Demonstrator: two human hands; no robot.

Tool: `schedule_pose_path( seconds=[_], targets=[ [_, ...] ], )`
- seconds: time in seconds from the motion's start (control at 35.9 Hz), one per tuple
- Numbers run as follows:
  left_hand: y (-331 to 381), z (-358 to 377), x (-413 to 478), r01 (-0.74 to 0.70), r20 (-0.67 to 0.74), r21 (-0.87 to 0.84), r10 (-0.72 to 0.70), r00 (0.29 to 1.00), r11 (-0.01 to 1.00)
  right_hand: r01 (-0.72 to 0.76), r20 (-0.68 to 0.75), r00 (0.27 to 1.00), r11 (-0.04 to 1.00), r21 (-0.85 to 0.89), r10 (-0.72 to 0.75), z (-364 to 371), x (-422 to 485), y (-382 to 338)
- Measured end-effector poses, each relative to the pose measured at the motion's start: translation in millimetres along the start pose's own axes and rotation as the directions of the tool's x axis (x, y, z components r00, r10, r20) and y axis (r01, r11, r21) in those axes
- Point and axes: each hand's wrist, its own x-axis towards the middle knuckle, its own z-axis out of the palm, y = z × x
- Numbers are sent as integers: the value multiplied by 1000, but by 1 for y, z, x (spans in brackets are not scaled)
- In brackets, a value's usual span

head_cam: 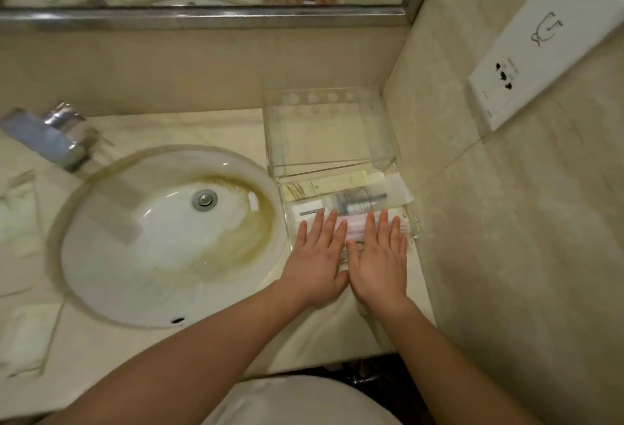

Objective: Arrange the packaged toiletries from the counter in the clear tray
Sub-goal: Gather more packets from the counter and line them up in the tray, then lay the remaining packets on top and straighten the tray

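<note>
I am pressing my left hand (pixel 316 258) and right hand (pixel 380 260) flat, all fingers (pixel 384 222) straight and gripping nothing, on the packaged toiletries (pixel 351 203) lying in the clear tray (pixel 416 227), just right of the sink (pixel 152 249) on the surface (pixel 337 333).

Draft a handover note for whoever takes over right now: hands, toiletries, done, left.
Left hand: open, flat on the packets, no grip on anything.
Right hand: same, beside it.
Packaged toiletries: lying in the near section of the clear tray, right of the sink. The pink-striped packets are under both hands, with a bottle packet and a yellowish packet behind.
Done: every packet in view is in the tray.
Left: probably only to even them out and lift off. The blurred white items left of the sink cannot be identified.
</note>
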Motion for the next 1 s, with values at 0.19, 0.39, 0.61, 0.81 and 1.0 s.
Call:
schedule_pose_path(
  seconds=[0.19, 0.39, 0.61, 0.81, 1.0],
  targets=[
    [-35, -9, -72, 177, -212, -176, -213, 954, 968, 295, -8, 954, 941, 167, -298, 10, -23, -61],
    [-103, -12, -172, 376, -426, -445, -562, 709, 812, 553, 63, 806, 786, 276, -589, 31, -46, -160],
    [-222, -10, -290, 498, -369, -675, -833, 412, 545, 672, 241, 653, 696, 253, -718, 73, -86, -298],
    [-329, -10, -369, 567, -325, -721, -917, 231, 398, 649, 288, 658, 718, 252, -696, 103, -123, -405],
    [-384, -16, -384, 570, -312, -729, -926, 214, 378, 575, 248, 746, 786, 227, -618, 110, -124, -464]
  ],
)
